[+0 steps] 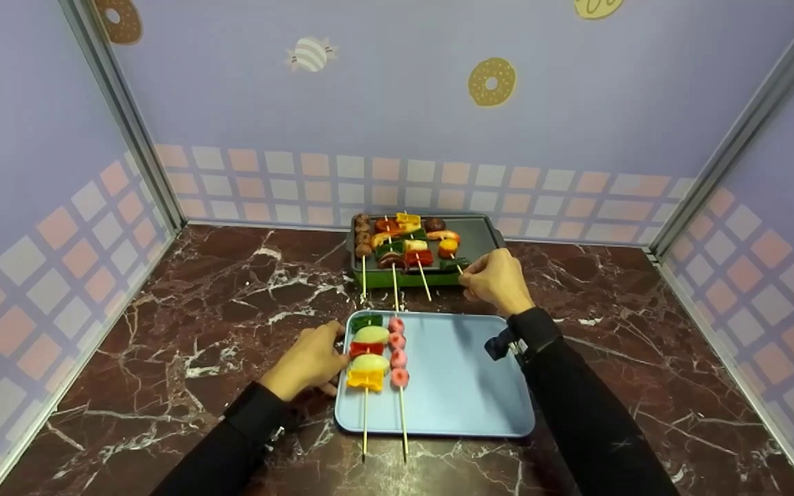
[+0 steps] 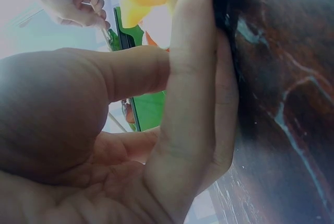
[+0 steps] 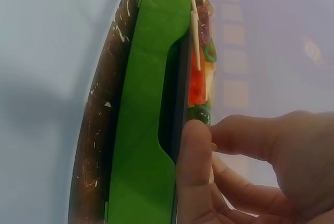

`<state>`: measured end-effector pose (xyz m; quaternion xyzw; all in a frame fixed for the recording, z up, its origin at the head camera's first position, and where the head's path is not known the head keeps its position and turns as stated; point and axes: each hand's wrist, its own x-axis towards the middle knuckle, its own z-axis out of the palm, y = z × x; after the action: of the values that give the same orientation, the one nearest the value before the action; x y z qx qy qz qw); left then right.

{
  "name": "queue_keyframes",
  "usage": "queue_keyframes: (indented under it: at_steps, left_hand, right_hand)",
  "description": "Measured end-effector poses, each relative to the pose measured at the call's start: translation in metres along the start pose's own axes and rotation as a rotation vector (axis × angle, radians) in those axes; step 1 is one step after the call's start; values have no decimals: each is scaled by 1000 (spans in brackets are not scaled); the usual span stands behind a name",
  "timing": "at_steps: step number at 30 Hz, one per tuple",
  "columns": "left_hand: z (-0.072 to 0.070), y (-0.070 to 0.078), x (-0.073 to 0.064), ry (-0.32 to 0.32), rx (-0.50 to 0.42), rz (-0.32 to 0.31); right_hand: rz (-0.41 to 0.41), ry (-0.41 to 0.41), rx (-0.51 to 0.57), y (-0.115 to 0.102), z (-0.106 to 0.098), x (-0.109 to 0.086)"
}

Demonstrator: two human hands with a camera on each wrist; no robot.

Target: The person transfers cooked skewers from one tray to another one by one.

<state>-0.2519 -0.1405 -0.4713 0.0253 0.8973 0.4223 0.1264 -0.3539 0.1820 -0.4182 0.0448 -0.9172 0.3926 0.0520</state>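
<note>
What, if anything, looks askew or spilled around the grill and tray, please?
Nothing looks spilled. On the grill, the red-ended skewer slants, as does the rightmost skewer, which the right hand pinches, while the brown-ball skewer lies nearly straight, making the row uneven.

The right hand (image 1: 498, 280) pinches a skewer (image 1: 448, 248) on the grill (image 1: 474, 233); the left hand (image 1: 310, 359) holds a tray (image 1: 462, 379).
</note>
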Motion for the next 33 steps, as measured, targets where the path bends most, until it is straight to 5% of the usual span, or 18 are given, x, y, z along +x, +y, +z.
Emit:
queue_keyframes:
  at_steps: [14, 33]
  left_hand:
    - [0, 0, 0, 0, -11, -10]
    - [1, 0, -1, 11, 2, -5]
  right_hand:
    - [113, -110, 87, -4, -7, -2]
    - [140, -164, 255, 2, -4, 4]
